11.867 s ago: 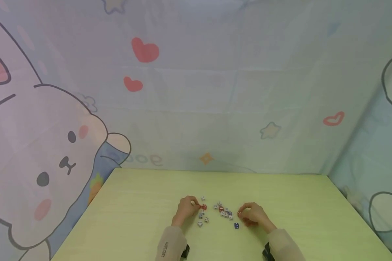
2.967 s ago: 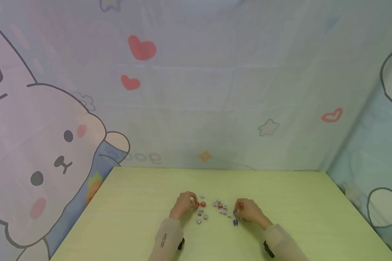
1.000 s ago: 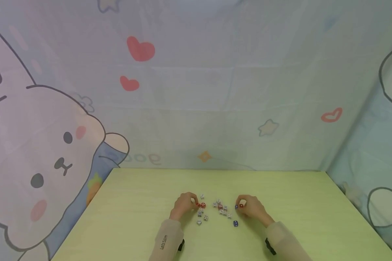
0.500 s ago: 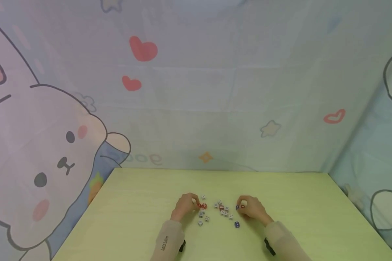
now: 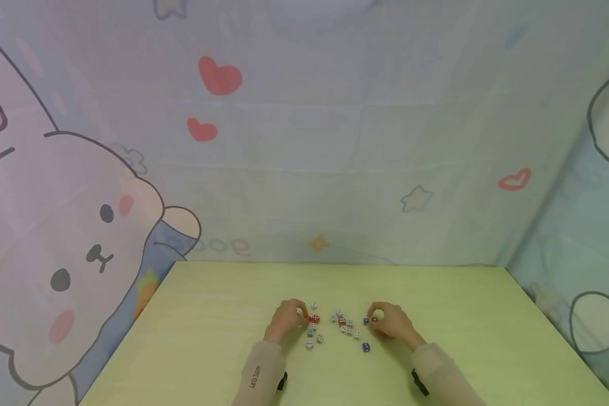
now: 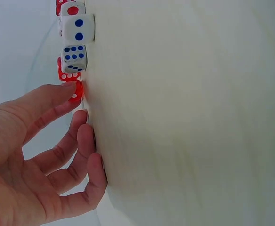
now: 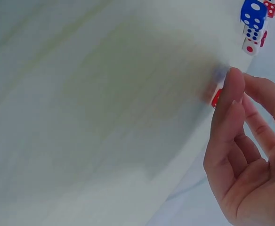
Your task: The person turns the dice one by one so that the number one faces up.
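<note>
My left hand (image 5: 286,320) pinches a red die (image 6: 75,90) between thumb and index finger, its other fingers curled with their tips at the tabletop. Another red die (image 6: 68,70) stands right beside that one, with white dice (image 6: 74,58) next to it. My right hand (image 5: 392,321) has thumb and index finger together at a small blue die (image 5: 366,321); in the right wrist view the thumb hides this die and only its blue reflection shows. A red die (image 6: 68,70) aside, a further red die (image 7: 216,98) sits just behind the right fingertips, beside the blue one.
Between the hands lies a loose cluster of white dice (image 5: 349,331) around a red die (image 5: 342,321). A larger blue die (image 5: 366,347) lies nearer to me. More white dice (image 5: 309,345) are scattered near the left hand on the pale yellow-green table (image 5: 223,293).
The right hand earlier held a red die, then a blue die from near the cluster. That blue die has moved away from me, to beside the red die. The left hand stays almost still.
</note>
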The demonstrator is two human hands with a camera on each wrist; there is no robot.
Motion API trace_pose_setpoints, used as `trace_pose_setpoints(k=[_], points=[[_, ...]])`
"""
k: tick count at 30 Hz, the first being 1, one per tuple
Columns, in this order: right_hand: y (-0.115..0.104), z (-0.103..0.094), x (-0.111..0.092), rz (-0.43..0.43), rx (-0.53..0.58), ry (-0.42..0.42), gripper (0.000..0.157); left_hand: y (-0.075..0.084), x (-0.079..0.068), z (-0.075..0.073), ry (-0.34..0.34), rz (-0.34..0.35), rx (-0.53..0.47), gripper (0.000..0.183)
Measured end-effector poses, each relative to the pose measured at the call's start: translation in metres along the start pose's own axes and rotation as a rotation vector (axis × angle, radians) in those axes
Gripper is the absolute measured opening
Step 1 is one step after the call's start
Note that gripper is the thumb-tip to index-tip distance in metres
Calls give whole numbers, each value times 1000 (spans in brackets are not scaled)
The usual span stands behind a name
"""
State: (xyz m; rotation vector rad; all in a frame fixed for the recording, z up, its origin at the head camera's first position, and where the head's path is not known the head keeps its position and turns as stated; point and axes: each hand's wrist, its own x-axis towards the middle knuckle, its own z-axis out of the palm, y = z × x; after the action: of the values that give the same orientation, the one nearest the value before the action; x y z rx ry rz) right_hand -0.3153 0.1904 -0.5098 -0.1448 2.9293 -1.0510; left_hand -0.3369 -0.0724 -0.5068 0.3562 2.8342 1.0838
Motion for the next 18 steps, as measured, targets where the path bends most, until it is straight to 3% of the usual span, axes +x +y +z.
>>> trace_pose_setpoints(k=[10, 18], points=[[5, 10, 5, 13, 46, -44, 7, -2, 0, 1, 10, -12, 11, 7], [1, 5, 3, -8, -7, 13, 20, -1, 1, 0, 17, -3, 10, 7]])
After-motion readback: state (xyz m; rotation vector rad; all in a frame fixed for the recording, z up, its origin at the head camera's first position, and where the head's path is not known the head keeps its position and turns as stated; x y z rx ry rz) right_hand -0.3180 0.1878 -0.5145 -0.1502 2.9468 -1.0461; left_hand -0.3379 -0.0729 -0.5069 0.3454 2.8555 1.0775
